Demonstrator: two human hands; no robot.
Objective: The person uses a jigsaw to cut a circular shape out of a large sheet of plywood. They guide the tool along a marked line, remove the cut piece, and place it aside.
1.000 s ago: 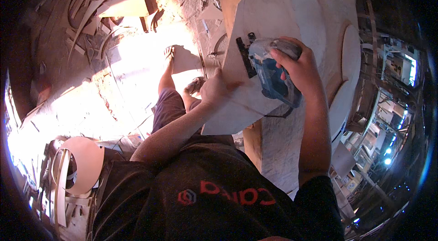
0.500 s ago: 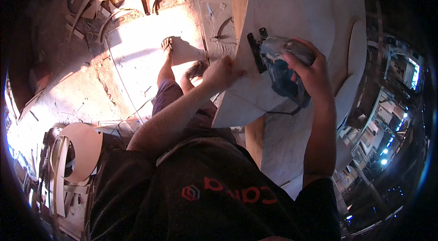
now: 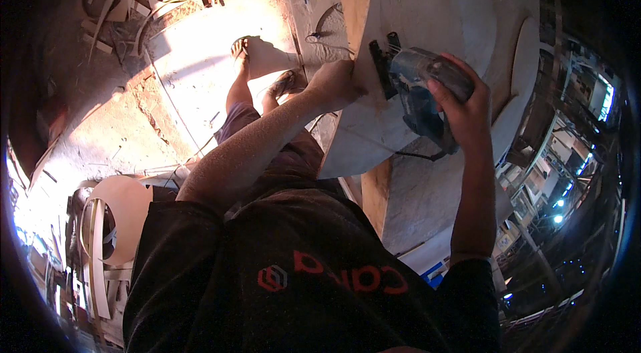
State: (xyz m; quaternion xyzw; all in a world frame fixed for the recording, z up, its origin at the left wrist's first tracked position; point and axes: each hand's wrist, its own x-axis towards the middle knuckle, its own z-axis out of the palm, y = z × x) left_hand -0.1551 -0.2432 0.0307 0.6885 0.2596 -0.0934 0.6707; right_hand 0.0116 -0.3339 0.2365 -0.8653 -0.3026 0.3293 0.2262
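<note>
Jigsaw (image 3: pixel 427 82) in wrapped right fingers (image 3: pixel 461 64), left fingers (image 3: pixel 348 89) curled (hold unclear) farther up the board (image 3: pixel 434 6) than before

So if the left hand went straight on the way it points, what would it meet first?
Probably the flat black base of the blue-grey handheld power tool, though depth is unclear and the left hand might brush the pale flat board first.

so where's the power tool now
In the head view, the blue power tool is right of centre, in the right hand, on the pale board.
</note>
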